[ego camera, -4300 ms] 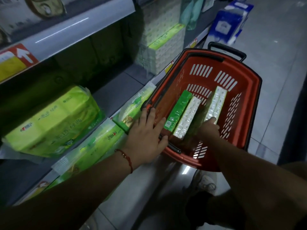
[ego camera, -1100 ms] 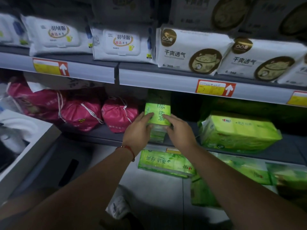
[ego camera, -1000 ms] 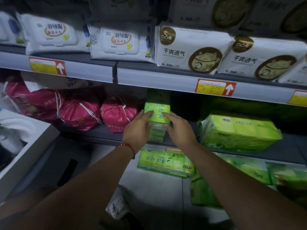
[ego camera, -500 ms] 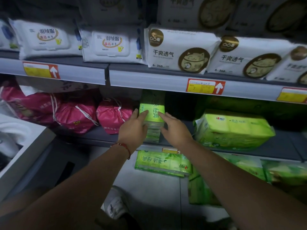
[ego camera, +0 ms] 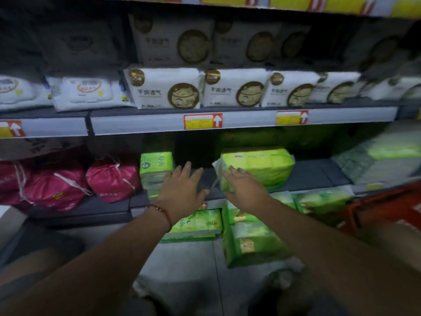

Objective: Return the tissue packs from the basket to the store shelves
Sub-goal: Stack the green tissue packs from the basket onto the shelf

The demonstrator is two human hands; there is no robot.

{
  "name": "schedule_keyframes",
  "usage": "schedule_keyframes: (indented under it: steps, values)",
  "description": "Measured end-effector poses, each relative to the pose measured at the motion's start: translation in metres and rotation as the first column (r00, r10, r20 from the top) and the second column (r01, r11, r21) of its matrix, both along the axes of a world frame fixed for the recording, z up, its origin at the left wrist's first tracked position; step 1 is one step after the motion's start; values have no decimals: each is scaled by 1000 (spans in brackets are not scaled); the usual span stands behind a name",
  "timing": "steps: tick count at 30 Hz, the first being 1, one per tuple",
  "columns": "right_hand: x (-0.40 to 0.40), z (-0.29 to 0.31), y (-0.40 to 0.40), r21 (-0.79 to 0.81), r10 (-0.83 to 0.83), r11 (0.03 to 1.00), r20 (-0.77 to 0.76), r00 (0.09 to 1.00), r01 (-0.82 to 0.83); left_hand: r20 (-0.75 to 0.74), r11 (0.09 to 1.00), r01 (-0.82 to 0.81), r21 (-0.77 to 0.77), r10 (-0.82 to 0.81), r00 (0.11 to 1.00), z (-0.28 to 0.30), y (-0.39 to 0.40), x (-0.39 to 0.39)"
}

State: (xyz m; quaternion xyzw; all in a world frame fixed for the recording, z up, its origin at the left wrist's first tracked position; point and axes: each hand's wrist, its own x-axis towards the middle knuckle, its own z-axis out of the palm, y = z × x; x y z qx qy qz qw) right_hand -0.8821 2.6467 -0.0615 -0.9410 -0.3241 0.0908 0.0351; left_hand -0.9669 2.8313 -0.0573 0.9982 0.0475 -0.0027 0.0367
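A green tissue pack stands upright on the middle shelf, next to the pink bags. My left hand hovers just right of it with fingers spread, holding nothing. My right hand is open too, in front of the left end of a large green tissue bundle lying on the same shelf. Only a blurred edge of the red basket shows at the right.
Pink drawstring bags fill the shelf's left part. White packs line the shelf above. More green tissue bundles lie on the bottom shelf. A grey-green stack sits at the far right of the middle shelf.
Both hands have let go of the upright green pack and moved right, fingers spread. The view has swung right, so the basket's edge now shows.
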Motion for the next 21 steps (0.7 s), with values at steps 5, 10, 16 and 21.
schedule_keyframes:
  steps: [5, 10, 16, 21]
  values:
    - [-17, 19, -102, -76, -186, 979, 29, 982, 187, -22, 970, 236, -60, -238, 971, 17, -86, 14]
    - [-52, 36, -210, -132, -430, 890, 75, 900, 437, -23, 889, 443, -116, -448, 894, 30, -175, 37]
    - [-113, 48, -312, -165, -720, 677, 50, 692, 717, 50, 740, 660, -129, -660, 749, 38, -278, 48]
    - [-127, 50, -358, -208, -831, 542, 7, 556, 814, -2, 671, 726, -148, -734, 679, 21, -311, 51]
